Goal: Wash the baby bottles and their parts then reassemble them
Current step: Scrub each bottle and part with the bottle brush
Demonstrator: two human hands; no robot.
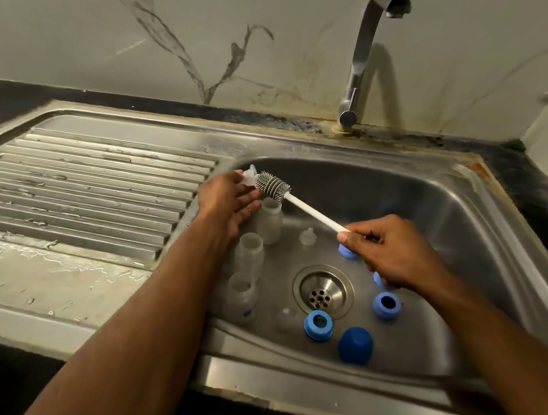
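My left hand point(229, 198) pinched a clear teat point(248, 177) at its fingertips, lifted clear so the bristles could reach it. My right hand point(394, 253) gripped the brush point(273, 186) by its handle end. Bottles point(248, 256) stood below my left palm.

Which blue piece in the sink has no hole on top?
The dark blue dome cap nearest the front of the sink. The lighter blue rings show open holes.
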